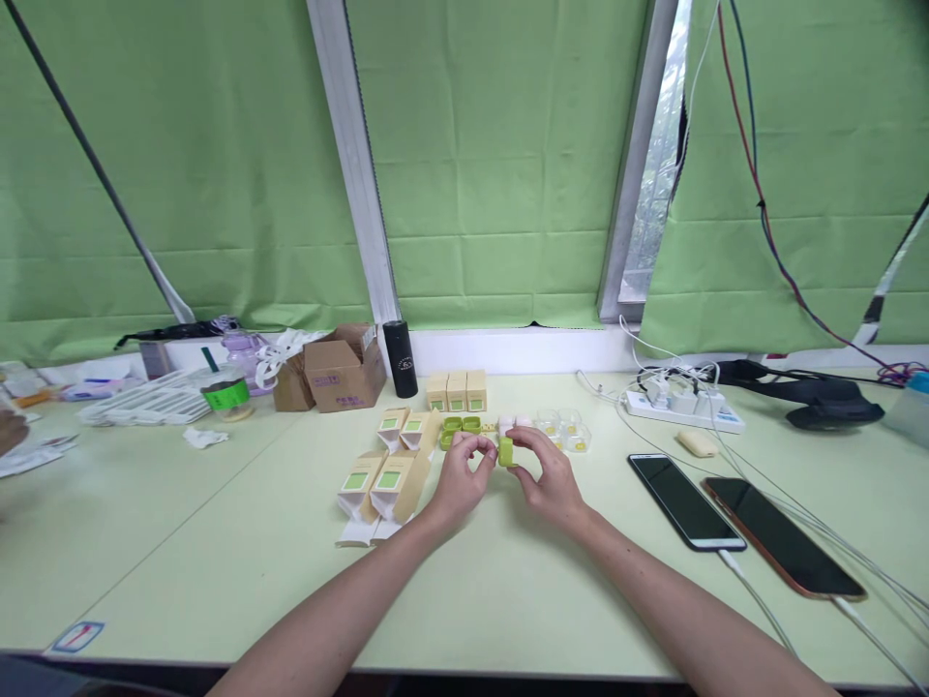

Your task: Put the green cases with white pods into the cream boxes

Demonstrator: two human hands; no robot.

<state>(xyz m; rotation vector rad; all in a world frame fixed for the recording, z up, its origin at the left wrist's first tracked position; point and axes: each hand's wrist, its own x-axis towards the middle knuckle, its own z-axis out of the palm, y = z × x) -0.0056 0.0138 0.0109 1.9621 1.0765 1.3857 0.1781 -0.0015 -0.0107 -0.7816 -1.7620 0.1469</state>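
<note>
A small green case (506,451) is gripped upright between the thumb and fingers of my right hand (550,476). Just left of it, my left hand (464,474) is closed in a pinch; whatever is between its fingertips, if anything, is too small to make out. Behind my left hand sit several green cases (471,424), partly covered by the fingers. Small pale pink pieces (506,423) lie beyond the held case. Clear rounded plastic containers (577,438) with yellow bits inside stand behind my right hand. Several small open cartons (393,479) with green labels lie left of my left hand.
Closed small cartons (457,391) stand at the back beside a black cylinder (401,359) and a brown cardboard box (344,373). To the right are two phones (686,501) on cables and a power strip (682,407). A lidded cup (228,395) stands left; another person's hand shows at the far left.
</note>
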